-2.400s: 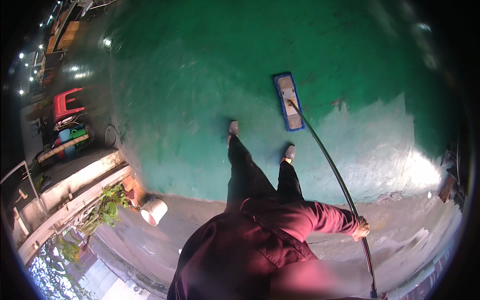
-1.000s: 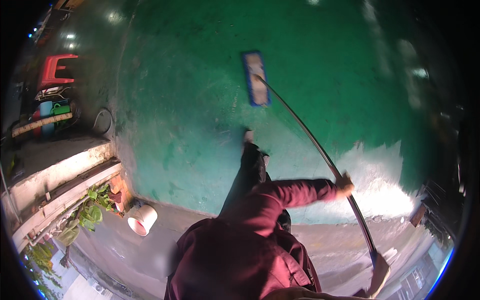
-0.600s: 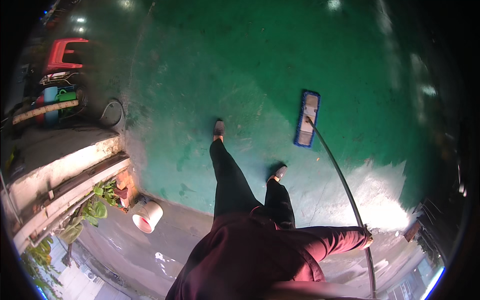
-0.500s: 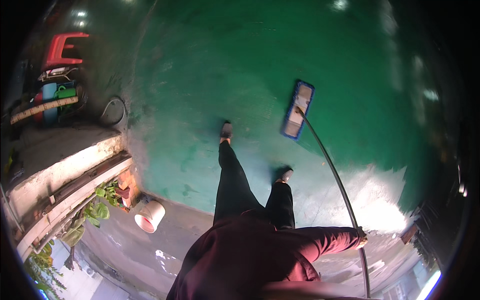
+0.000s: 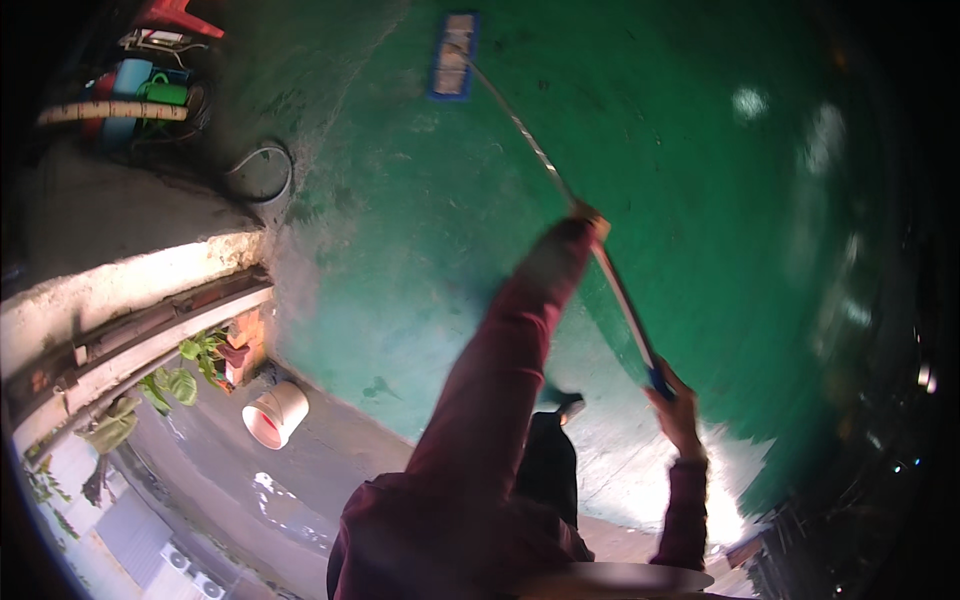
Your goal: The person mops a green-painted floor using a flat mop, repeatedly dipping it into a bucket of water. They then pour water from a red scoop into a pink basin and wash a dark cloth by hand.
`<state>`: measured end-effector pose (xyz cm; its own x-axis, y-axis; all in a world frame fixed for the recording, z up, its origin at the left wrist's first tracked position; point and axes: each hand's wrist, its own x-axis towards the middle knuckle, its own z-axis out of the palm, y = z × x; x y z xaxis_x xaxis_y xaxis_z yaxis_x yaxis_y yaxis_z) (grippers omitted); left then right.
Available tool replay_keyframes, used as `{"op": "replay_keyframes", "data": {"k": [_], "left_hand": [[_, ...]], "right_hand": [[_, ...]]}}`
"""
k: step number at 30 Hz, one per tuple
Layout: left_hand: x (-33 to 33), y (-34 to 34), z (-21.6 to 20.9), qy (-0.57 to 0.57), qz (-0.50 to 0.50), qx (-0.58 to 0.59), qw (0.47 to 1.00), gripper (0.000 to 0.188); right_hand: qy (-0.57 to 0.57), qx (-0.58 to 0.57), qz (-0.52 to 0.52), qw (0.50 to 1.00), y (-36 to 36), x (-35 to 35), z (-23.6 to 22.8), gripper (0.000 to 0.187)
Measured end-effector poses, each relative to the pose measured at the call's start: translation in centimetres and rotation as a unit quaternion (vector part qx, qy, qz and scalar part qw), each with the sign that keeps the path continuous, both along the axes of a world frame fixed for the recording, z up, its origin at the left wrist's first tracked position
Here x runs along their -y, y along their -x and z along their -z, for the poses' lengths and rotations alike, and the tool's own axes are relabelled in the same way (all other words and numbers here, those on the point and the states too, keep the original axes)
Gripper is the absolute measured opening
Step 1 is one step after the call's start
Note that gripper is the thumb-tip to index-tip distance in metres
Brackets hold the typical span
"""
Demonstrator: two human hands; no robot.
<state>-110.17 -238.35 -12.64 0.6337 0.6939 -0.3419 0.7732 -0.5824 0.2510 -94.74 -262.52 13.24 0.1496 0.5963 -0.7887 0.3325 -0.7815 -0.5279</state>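
Observation:
A flat mop point(image 5: 624, 300) with a long pole slants across the floor in front of me. Its rectangular head point(image 5: 440, 75), pale in the middle with a blue fringe, rests on the green floor point(image 5: 380, 250) at the far side. Partway along the pole, my left hand point(image 5: 592, 220) is wrapped round it, that arm stretched well forward. Closer to me, my right hand point(image 5: 676, 402) grips the pole near its blue end, with the elbow bent. Both sleeves are dark red. One of my shoes point(image 5: 570, 408) shows beneath the pole.
A whitish bucket point(image 5: 287, 408) lies tipped by the left floor edge. Beyond it are leafy plants point(image 5: 178, 388), a raised concrete ledge point(image 5: 130, 280) and a looped hose point(image 5: 290, 178). Farther left stand a red plastic stool point(image 5: 185, 14) and a green container point(image 5: 165, 92).
The mop head has moved forward and left across the floor. My left hand has come into view on the pole, and my right hand is farther forward and still holds it.

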Motion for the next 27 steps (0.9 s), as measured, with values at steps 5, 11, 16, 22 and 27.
{"op": "replay_keyframes", "data": {"k": [5, 11, 16, 22, 27], "left_hand": [[-6.7, 19.4, 3.7, -0.018, -0.154, -0.076, 0.985, 0.009], [5.4, 25.8, 0.7, -0.101, -0.13, 0.098, 0.981, 0.005], [18.5, 14.2, -2.6, 0.021, -0.127, 0.375, 0.918, 0.012], [38.7, -3.6, -9.4, 0.117, -0.052, 0.191, 0.973, 0.004], [57.9, -18.3, -12.3, 0.136, 0.028, 0.254, 0.957, 0.022]], "right_hand": [[-0.247, 0.101, -0.243, 0.933, 15.4, -8.2, 3.7, 0.05], [-0.106, 0.145, -0.323, 0.929, 15.8, -0.8, -2.4, 0.051], [-0.116, 0.228, -0.301, 0.919, 5.7, 11.5, -9.0, 0.049], [-0.044, 0.305, -0.178, 0.935, -2.7, 33.0, -17.2, 0.05], [0.031, 0.316, 0.002, 0.948, -4.0, 48.0, -27.9, 0.046]]}}
